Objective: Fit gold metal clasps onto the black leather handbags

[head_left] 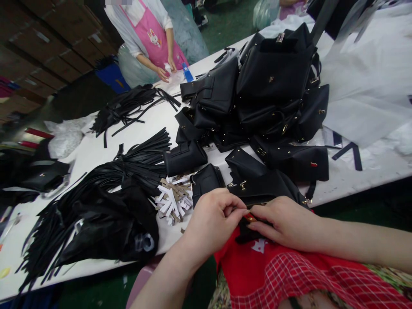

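Note:
At the table's front edge a black bag with gold-coloured fittings lies over my lap. My left hand is closed in a pinch at the bag's near edge; what sits between its fingertips is too small to make out. My right hand grips the same edge, thumb below and fingers on top. Between the two sets of fingertips shows a small shiny fitting with a red and gold gleam. Just beyond my left hand rests a small black pouch.
Black bags are piled in front of me. To the left lie bundled black straps, white and brown paper strips and a black plastic bag. Across the table stands a co-worker in a pink apron. White sheets cover the right side.

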`<state>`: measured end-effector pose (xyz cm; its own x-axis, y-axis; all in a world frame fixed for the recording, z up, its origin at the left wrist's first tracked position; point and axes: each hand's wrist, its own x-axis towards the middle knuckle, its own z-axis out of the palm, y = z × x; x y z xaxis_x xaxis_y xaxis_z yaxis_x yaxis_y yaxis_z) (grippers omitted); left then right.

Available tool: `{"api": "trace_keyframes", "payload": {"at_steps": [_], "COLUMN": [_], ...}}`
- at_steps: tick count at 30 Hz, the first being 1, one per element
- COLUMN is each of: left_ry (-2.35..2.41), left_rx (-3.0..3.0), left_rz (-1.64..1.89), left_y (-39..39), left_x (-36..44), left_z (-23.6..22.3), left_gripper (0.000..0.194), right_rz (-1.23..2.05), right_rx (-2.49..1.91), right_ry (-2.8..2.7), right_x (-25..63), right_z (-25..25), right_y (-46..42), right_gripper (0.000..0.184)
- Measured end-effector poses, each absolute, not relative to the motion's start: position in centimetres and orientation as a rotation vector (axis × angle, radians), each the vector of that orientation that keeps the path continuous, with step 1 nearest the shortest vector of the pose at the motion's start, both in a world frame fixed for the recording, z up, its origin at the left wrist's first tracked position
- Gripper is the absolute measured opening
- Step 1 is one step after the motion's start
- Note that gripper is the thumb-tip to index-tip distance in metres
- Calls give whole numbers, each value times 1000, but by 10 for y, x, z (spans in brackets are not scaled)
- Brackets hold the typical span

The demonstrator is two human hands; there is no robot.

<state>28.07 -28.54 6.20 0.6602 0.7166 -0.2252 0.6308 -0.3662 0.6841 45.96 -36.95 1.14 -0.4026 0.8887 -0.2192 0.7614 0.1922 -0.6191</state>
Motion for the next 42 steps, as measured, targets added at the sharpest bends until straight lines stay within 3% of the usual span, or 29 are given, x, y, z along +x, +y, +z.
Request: {"api": "trace_keyframes", "payload": {"at_steps": [28,37,42], "left_ry": [965,1041,1050], "left_rx": [1631,2457,2199], "left_rz": [-283,93,202], "left_y": [-252,-305,-316], "left_x": [289,287,279], "left_z": [64,41,24], "left_gripper": [16,11,8], "right_rz": [928,1311,1382], "right_rx": [-1518,-1615,-1622], "right_ry": [-2442,-1897,-1764], "right_x": [459,463,467], "right_z": [15,5,-1], "right_y": [-366,-366,-366], "right_gripper": [34,27,32]}}
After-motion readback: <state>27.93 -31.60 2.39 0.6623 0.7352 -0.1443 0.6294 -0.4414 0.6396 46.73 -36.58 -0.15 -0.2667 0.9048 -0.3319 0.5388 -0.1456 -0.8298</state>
